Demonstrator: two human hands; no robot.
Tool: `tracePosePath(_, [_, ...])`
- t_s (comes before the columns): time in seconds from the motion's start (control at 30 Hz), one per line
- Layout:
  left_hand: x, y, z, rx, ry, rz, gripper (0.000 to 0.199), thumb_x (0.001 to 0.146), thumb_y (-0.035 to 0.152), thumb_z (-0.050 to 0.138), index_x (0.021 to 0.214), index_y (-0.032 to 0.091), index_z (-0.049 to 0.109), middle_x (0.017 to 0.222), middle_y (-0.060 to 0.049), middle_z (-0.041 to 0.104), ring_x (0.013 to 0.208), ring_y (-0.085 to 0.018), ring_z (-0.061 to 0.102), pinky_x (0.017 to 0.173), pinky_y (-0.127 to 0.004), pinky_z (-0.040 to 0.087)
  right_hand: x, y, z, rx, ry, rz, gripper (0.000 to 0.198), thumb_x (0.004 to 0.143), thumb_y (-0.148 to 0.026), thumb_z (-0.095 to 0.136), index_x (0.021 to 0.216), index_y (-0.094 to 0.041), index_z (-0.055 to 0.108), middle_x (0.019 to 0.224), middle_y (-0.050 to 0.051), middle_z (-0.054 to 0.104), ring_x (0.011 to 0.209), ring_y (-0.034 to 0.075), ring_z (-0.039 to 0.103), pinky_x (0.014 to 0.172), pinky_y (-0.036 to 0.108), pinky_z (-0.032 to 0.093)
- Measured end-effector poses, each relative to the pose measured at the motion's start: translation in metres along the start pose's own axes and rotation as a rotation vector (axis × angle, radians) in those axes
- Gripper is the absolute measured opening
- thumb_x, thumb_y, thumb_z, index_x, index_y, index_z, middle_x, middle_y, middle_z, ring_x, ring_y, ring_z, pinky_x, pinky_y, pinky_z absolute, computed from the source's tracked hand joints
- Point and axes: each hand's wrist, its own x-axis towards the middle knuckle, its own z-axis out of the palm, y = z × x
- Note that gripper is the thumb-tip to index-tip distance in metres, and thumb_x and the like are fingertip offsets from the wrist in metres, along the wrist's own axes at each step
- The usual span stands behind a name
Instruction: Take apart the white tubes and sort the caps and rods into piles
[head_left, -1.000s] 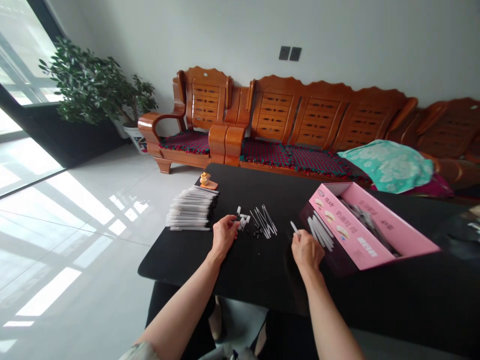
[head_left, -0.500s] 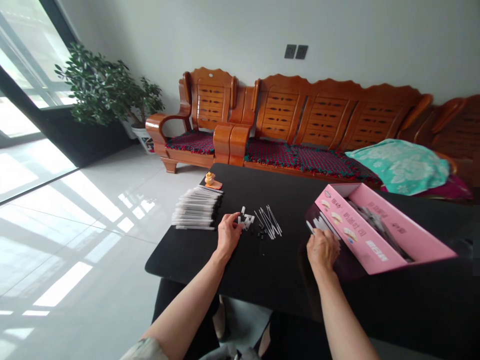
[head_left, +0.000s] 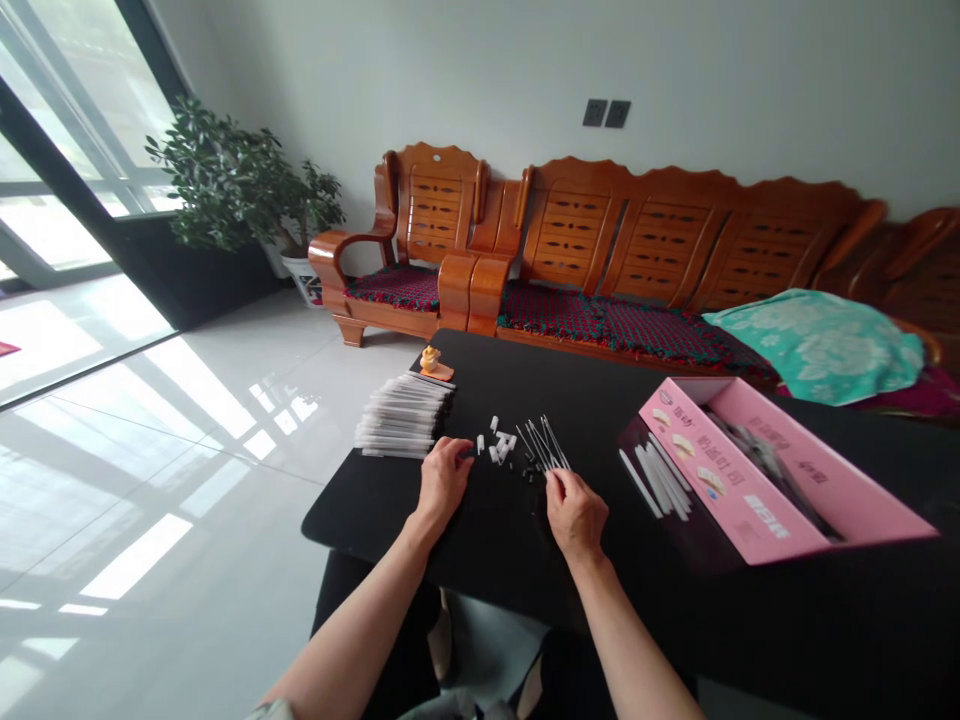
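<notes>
Several slim refills (head_left: 552, 455), pale, pointed, loosely crossed

From where I sit, I see thin sticks (head_left: 544, 445) in a loose bunch. They lie flat and cross each other, with their pointy tips facing away and spread out like a fan. Their near ends are hidden from me. Just left of them I see tiny black bits (head_left: 523, 474), scattered about. Next to those, small white caps (head_left: 502, 451) lie every which way, some close together. Far to the right I can see white tubes (head_left: 658, 480). They lie on a slant, side by side, and one sits a bit apart on the left. On the left I see a big pile of whitish pens (head_left: 397, 422), lying sideways in a row, dark ends to the right.
</notes>
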Motion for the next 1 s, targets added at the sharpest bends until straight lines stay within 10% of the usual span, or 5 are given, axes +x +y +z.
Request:
tracePosePath(0.37, [-0.012, -0.028, -0.046, 0.401, -0.073, 0.056, 0.025, 0.09, 0.019, 0.047, 0.096, 0.022, 0.071, 0.091, -0.005, 0.061, 0.078, -0.018, 0.061, 0.067, -0.026, 0.045, 0.0, -0.001, 0.0, 0.01, -0.033, 0.023, 0.031, 0.097, -0.03, 0.043, 0.086, -0.016, 0.068, 0.08, 0.007, 0.072, 0.07, 0.016, 0.065, 0.065, 0.024, 0.039])
tracePosePath(0.73, [-0.031, 0.015, -0.022, 0.104, -0.38, 0.214, 0.021, 0.091, 0.022, 0.05, 0.095, 0.026, 0.071, 0.093, -0.003, 0.065, 0.078, -0.016, 0.064, 0.071, -0.025, 0.046, 0.0, -0.008, -0.004, 0.148, -0.153, -0.101, 0.032, 0.098, -0.028, 0.038, 0.091, -0.016, 0.067, 0.084, 0.008, 0.071, 0.075, 0.015, 0.066, 0.072, 0.022, 0.042])
tracePosePath(1.0, [-0.031, 0.029, 0.009, -0.013, -0.316, 0.227, 0.019, 0.087, 0.015, 0.054, 0.099, 0.023, 0.066, 0.091, -0.004, 0.065, 0.08, -0.017, 0.063, 0.074, -0.026, 0.048, -0.001, -0.022, -0.009, 0.145, -0.407, -0.294, 0.03, 0.1, -0.025, 0.035, 0.101, -0.016, 0.064, 0.083, 0.006, 0.071, 0.075, 0.015, 0.066, 0.072, 0.022, 0.041])
